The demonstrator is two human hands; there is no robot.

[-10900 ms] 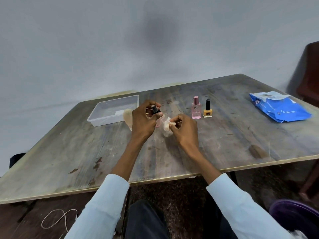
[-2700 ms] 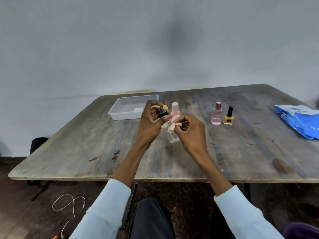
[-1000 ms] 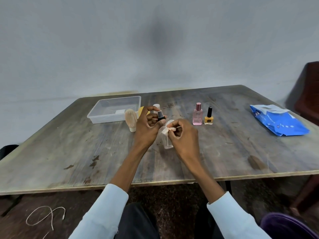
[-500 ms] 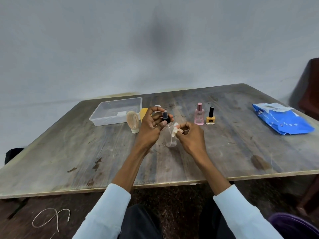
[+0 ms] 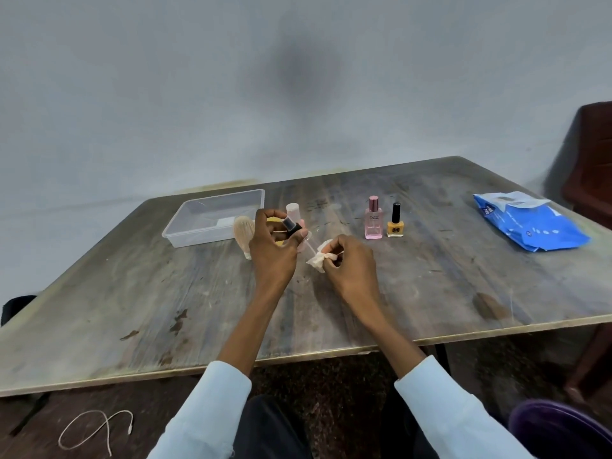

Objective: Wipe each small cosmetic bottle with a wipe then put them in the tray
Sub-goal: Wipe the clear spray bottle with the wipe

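My left hand (image 5: 273,256) grips a small clear bottle with a black cap (image 5: 291,226), held tilted above the table. My right hand (image 5: 351,270) pinches a crumpled white wipe (image 5: 318,259) just right of the bottle's lower end; its clear body is hard to make out. A clear plastic tray (image 5: 212,217) sits at the back left. A pink perfume bottle (image 5: 373,220) and a yellow nail polish bottle (image 5: 395,223) stand upright side by side to the right. A pale pink-capped bottle (image 5: 293,212) stands behind my left hand.
A beige brush-like item (image 5: 243,233) stands near the tray, and something yellow is mostly hidden behind my left hand. A blue wipes pack (image 5: 530,223) lies at the far right. The worn wooden table's (image 5: 149,309) front edge is close to my sleeves. A dark chair (image 5: 592,160) stands at right.
The wipe in my right hand has slid down and away from the bottle's cap toward its lower end. My left hand still holds the bottle in much the same place.
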